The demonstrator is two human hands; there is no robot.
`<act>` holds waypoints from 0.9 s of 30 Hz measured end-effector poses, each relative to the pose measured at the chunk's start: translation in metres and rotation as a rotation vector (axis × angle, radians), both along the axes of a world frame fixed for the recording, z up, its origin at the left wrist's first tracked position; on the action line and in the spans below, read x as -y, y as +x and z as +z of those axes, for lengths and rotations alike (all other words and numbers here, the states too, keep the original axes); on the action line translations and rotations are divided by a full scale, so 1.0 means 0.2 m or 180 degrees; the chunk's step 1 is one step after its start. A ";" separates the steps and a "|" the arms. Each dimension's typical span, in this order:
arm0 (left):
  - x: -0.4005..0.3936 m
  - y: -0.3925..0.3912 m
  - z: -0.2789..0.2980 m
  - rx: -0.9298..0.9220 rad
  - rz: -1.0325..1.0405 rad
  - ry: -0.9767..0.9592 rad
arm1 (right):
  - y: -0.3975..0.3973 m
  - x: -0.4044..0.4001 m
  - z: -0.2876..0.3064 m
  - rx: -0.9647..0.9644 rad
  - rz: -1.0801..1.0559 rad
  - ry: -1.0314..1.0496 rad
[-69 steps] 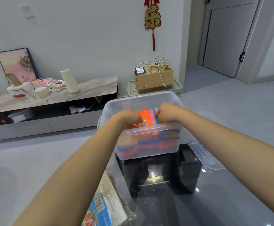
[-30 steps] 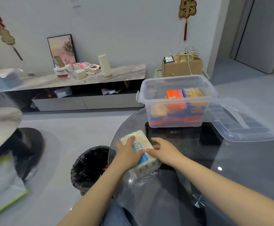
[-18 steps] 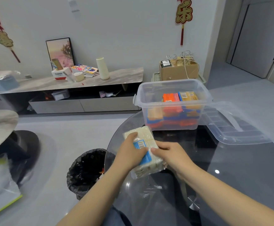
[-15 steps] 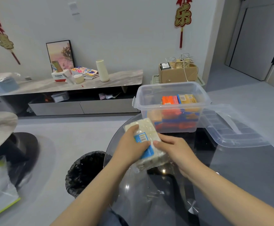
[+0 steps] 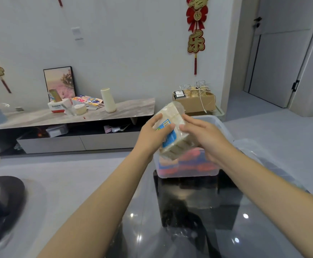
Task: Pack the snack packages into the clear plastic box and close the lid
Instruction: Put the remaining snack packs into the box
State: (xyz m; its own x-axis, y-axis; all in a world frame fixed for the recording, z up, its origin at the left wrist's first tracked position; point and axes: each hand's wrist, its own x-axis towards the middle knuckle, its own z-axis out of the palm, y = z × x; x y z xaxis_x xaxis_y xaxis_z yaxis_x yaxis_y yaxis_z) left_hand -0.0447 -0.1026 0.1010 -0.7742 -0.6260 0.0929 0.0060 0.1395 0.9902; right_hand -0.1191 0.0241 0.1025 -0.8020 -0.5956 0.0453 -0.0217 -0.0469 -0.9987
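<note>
Both my hands hold a pale, clear-wrapped snack package with a blue label, tilted in the air over the near left part of the clear plastic box. My left hand grips its left side, and my right hand holds its right side with the fingers spread. Inside the box lie several orange and blue snack packages, partly hidden by my hands. The box's clear lid lies open to the right of the box on the dark glass table.
A crumpled clear plastic bag lies on the table near me. Behind the box stands a cardboard carton on a crate. A low marble TV cabinet with small items runs along the wall at the left.
Both hands have lifted the pale package off the table and carried it up and forward to above the box. The view has tilted up and shifted right.
</note>
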 end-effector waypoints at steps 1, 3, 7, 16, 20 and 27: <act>0.02 -0.04 0.00 -0.0028 -0.0037 0.0100 | -0.03 0.04 0.02 -0.0073 -0.0132 0.0016; 0.06 -0.12 0.01 -0.0008 -0.0131 0.0217 | -0.11 0.14 0.04 -0.0190 -0.0355 0.0047; 0.14 -0.23 0.01 0.0231 -0.0305 0.0298 | -0.20 0.31 0.03 -0.0346 -0.0526 0.0251; 0.26 -0.37 -0.04 0.0810 -0.0415 0.0650 | -0.31 0.47 -0.11 -0.0648 -0.0595 0.1006; 0.25 -0.38 -0.04 0.1045 -0.0299 0.0854 | -0.29 0.48 -0.19 -0.0561 -0.0218 0.1604; 0.27 -0.36 -0.08 0.1588 -0.0234 -0.0400 | -0.35 0.44 -0.15 -0.0111 0.0227 0.1704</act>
